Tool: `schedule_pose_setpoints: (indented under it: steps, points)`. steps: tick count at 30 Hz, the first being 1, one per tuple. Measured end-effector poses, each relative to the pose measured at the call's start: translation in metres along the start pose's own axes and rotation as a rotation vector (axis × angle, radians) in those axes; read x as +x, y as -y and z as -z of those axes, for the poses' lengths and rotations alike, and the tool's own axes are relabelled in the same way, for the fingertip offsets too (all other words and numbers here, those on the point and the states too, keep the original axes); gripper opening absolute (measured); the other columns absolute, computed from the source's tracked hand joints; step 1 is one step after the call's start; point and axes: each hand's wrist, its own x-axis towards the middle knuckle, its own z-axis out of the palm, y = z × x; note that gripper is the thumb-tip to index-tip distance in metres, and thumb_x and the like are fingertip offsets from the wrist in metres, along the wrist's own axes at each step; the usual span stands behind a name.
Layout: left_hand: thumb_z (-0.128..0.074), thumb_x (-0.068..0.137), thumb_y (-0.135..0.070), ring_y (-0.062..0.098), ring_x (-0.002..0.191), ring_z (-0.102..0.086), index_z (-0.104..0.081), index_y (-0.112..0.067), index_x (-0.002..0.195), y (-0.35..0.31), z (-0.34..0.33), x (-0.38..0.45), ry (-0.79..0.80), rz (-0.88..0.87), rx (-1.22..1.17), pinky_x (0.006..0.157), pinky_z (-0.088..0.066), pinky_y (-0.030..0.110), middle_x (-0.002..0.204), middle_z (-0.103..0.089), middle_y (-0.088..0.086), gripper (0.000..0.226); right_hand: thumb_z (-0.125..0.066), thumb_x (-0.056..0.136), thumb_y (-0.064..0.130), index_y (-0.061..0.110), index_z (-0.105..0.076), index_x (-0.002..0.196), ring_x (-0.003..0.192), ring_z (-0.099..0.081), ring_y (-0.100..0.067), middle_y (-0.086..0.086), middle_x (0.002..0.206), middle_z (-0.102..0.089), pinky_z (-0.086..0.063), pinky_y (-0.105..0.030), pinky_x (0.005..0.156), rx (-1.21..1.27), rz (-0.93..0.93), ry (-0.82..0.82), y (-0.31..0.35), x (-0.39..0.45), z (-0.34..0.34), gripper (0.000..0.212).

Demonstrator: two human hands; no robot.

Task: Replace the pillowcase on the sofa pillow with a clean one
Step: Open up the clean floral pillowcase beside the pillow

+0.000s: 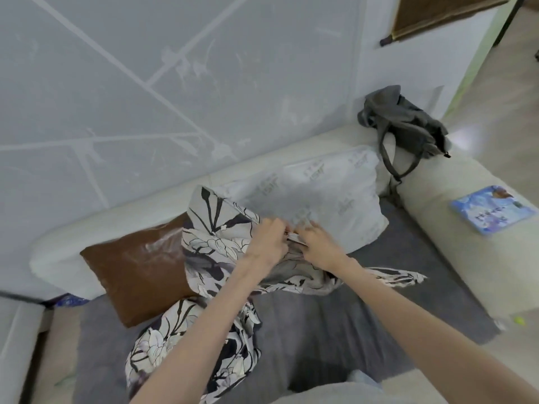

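A white pillow insert [320, 193] with faint grey print lies on the sofa seat, leaning on the backrest. A floral black-and-white pillowcase [215, 228] covers its left end and bunches below it. My left hand [268, 240] pinches the pillowcase's open edge. My right hand [318, 243] grips the same edge just to the right, against the insert. A second floral cloth [186, 351] lies crumpled on the seat under my left forearm.
A brown cushion [137, 266] leans on the backrest at left. A grey bag [402, 123] sits on the sofa corner. A blue book [493, 208] lies on the cream armrest [455, 258]. The seat has a grey cover [335, 330].
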Motion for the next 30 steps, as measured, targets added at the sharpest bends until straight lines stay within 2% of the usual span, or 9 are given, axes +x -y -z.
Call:
schedule_pose_setpoints:
  steps: [2,3,6,11,20,23,26,28,30]
  points:
    - [-0.055,0.079,0.003,0.029,0.111,-0.051,-0.061,-0.013,0.114,0.008,0.004,-0.003,0.012,-0.006,0.048,0.095,-0.042,0.035,0.113,-0.060,0.012,0.039,-0.051,0.086,0.010,0.014,-0.055,0.110,0.097,-0.060,-0.035,-0.017,0.099,-0.066,-0.040,-0.035,0.074,-0.022,0.019,-0.040,-0.003,0.001,0.001,0.025]
    - [-0.055,0.078,0.005,0.028,0.111,-0.050,-0.058,-0.014,0.117,0.014,0.007,-0.005,0.022,0.002,0.054,0.094,-0.041,0.033,0.114,-0.058,0.011,0.044,-0.052,0.085,0.013,0.015,-0.056,0.109,0.093,-0.061,-0.035,-0.017,0.098,-0.066,-0.040,-0.035,0.069,-0.031,0.034,-0.036,-0.006,0.001,0.003,0.023]
    - [-0.057,0.078,0.005,0.028,0.107,-0.054,-0.060,-0.014,0.112,0.036,0.021,-0.014,0.037,0.064,0.081,0.085,-0.041,0.030,0.108,-0.059,0.011,0.040,-0.056,0.087,0.027,0.014,-0.058,0.108,0.089,-0.062,-0.034,-0.015,0.097,-0.066,-0.042,-0.035,0.069,-0.139,0.130,-0.049,-0.014,0.001,0.007,0.024]
    - [-0.057,0.082,0.003,0.029,0.104,-0.058,-0.065,-0.014,0.108,0.065,0.033,-0.028,0.033,0.219,0.156,0.087,-0.048,0.039,0.105,-0.062,0.011,0.032,-0.048,0.081,0.005,0.015,-0.060,0.110,0.083,-0.063,-0.032,-0.010,0.093,-0.069,-0.048,-0.036,0.069,-0.200,0.188,-0.021,-0.037,0.005,0.016,0.033]
    - [-0.049,0.086,0.008,0.034,0.098,-0.062,-0.068,-0.010,0.110,0.098,0.011,-0.048,-0.195,0.475,0.027,0.084,-0.051,0.042,0.111,-0.062,0.015,0.035,-0.052,0.083,0.008,0.012,-0.062,0.099,0.078,-0.060,-0.034,-0.015,0.085,-0.065,-0.039,-0.033,0.061,-0.019,0.031,0.137,-0.047,-0.002,0.024,0.019]
    - [-0.051,0.086,0.004,0.031,0.107,-0.053,-0.060,-0.013,0.115,0.094,-0.002,-0.050,-0.372,0.609,-0.162,0.087,-0.048,0.041,0.118,-0.052,0.013,0.034,-0.054,0.090,0.014,0.007,-0.064,0.090,0.071,-0.059,-0.029,-0.012,0.076,-0.063,-0.039,-0.032,0.058,0.197,-0.027,0.150,-0.027,-0.004,0.018,0.012]
    - [-0.060,0.089,-0.024,0.029,0.106,-0.049,-0.046,-0.012,0.111,0.076,-0.023,-0.059,-0.526,0.835,-0.465,0.086,-0.043,0.040,0.114,-0.048,0.011,0.029,-0.060,0.089,0.021,0.017,-0.066,0.093,0.060,-0.061,-0.017,0.002,0.070,-0.063,-0.040,-0.024,0.052,0.450,-0.031,0.148,-0.001,-0.003,0.017,0.008]
    - [-0.053,0.092,-0.045,0.026,0.089,-0.059,-0.047,-0.012,0.110,0.055,-0.039,-0.062,-0.294,0.907,-0.869,0.077,-0.051,0.039,0.101,-0.058,0.008,0.038,-0.065,0.085,0.023,0.023,-0.066,0.097,0.059,-0.058,-0.007,0.010,0.074,-0.064,-0.040,-0.017,0.053,0.560,-0.002,0.161,0.022,0.001,0.017,0.012]
    - [-0.041,0.097,-0.051,0.022,0.069,-0.061,-0.055,-0.010,0.106,0.039,-0.048,-0.060,-0.065,0.880,-1.259,0.058,-0.053,0.033,0.083,-0.061,0.007,0.043,-0.062,0.083,0.023,0.020,-0.066,0.096,0.063,-0.058,-0.009,0.003,0.080,-0.067,-0.043,-0.022,0.058,0.614,0.006,0.186,0.043,0.009,0.013,0.014]
